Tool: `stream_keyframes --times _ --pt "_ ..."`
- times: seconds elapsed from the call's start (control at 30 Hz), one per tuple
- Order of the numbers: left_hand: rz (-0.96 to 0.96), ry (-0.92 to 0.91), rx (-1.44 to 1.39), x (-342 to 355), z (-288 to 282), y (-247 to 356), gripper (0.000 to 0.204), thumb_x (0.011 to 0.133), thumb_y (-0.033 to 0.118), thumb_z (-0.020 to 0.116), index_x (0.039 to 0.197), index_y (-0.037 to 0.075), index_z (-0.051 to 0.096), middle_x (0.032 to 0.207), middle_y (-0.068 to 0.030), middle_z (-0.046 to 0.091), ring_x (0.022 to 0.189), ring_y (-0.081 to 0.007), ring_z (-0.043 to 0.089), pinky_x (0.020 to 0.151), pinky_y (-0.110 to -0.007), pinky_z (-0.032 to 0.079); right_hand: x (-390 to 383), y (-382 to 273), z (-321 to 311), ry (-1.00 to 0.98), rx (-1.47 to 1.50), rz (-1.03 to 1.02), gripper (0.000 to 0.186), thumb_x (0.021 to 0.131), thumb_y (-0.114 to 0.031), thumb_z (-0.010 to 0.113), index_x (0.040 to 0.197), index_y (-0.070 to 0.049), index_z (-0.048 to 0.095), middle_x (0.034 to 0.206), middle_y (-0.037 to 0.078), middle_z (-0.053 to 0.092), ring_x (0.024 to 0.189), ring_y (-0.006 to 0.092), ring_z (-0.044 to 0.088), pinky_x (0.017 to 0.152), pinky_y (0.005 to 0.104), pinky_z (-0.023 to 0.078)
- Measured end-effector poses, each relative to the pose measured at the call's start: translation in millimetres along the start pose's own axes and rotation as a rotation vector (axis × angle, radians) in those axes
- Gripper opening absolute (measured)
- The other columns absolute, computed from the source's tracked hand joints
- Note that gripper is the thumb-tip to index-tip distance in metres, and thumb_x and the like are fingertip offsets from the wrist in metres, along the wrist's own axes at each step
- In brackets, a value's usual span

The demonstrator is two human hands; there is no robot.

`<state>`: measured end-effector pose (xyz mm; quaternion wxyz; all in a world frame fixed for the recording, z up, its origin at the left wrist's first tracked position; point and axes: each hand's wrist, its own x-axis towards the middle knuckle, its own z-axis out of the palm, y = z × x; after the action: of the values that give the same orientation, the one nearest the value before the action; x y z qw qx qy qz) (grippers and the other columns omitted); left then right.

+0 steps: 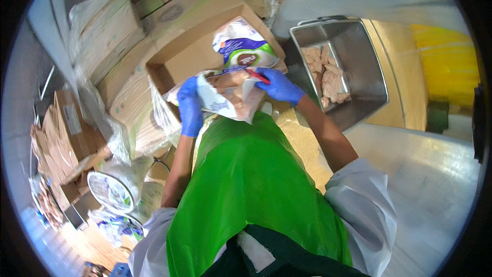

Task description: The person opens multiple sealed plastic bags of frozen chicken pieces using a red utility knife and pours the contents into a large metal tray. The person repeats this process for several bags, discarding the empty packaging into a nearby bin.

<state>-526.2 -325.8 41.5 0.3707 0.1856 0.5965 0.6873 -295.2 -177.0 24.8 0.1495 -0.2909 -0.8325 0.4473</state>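
An opened plastic bag of raw chicken pieces (230, 92) is held up in front of my green apron. My left hand (190, 106), in a blue glove, grips the bag's left side. In my blue-gloved right hand (281, 86) is a slim red tool (258, 76), its kind unclear, at the bag's upper right edge. Pale pink chicken shows through the opening. Just beyond lies another filled bag (245, 43), white, purple and green, inside an open cardboard box (192, 46).
To the right of the box stands a deep metal tub (365, 66) with raw chicken pieces (328, 74) in its bottom. Film-wrapped cartons (110, 36) are stacked at the far left. At lower left is a clear bag-lined bin (110, 192) with discarded packaging. A metal surface (425, 174) lies at right.
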Motion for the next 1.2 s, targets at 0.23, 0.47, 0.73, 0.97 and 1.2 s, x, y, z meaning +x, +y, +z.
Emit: stream_keyframes --times 0.23,0.47,0.73,0.97,1.2 --pt "0.306 0.04 0.252 22.0 92.3 81.8 0.018 0.094 0.016 0.053 0.09 0.002 0.064 0.081 0.0019 0.06 0.071 -0.0062 0.052 0.063 -0.022 0.043 -65.2 -12.6 -34.8 0.309 0.352 0.126 0.029 0.084 -0.012 0.062 0.107 0.006 0.058 0.088 0.01 0.063 0.083 0.0117 0.055 0.076 0.03 0.045" --pt "0.98 -0.327 0.913 -19.7 293.5 124.5 0.018 0.093 0.015 0.053 0.093 0.0 0.064 0.079 0.0015 0.058 0.071 -0.0076 0.05 0.066 -0.025 0.043 -220.1 -15.6 -180.7 1.003 0.654 0.292 0.031 0.089 -0.024 0.061 0.11 -0.002 0.056 0.104 0.007 0.061 0.095 0.0156 0.058 0.085 0.0308 0.046" --pt "0.512 -0.741 0.482 16.1 498.3 -129.5 0.02 0.089 0.009 0.05 0.092 0.0 0.067 0.08 -0.0077 0.065 0.075 -0.0137 0.059 0.072 -0.031 0.048 -289.2 148.8 -312.8 1.313 0.213 0.689 0.023 0.088 -0.029 0.062 0.077 -0.012 0.052 0.057 -0.008 0.035 0.05 0.0039 0.034 0.044 0.0242 0.026" --pt "0.271 -0.985 0.318 -47.7 586.1 -88.7 0.019 0.089 0.012 0.051 0.091 0.001 0.066 0.075 -0.0074 0.064 0.07 -0.0148 0.058 0.063 -0.031 0.047 -360.2 141.1 -319.9 1.645 0.524 0.573 0.018 0.088 -0.026 0.062 0.09 -0.008 0.059 0.071 -0.004 0.053 0.057 0.0056 0.047 0.05 0.0213 0.034" --pt "0.487 -1.181 0.722 -8.6 690.1 -77.5 0.025 0.088 0.017 0.043 0.086 0.002 0.064 0.08 -0.0161 0.064 0.071 -0.0257 0.064 0.065 -0.038 0.051 -370.1 202.7 -447.5 1.432 0.138 0.666 0.025 0.089 -0.028 0.06 0.072 -0.01 0.054 0.059 -0.006 0.046 0.047 0.0072 0.039 0.043 0.0249 0.032"
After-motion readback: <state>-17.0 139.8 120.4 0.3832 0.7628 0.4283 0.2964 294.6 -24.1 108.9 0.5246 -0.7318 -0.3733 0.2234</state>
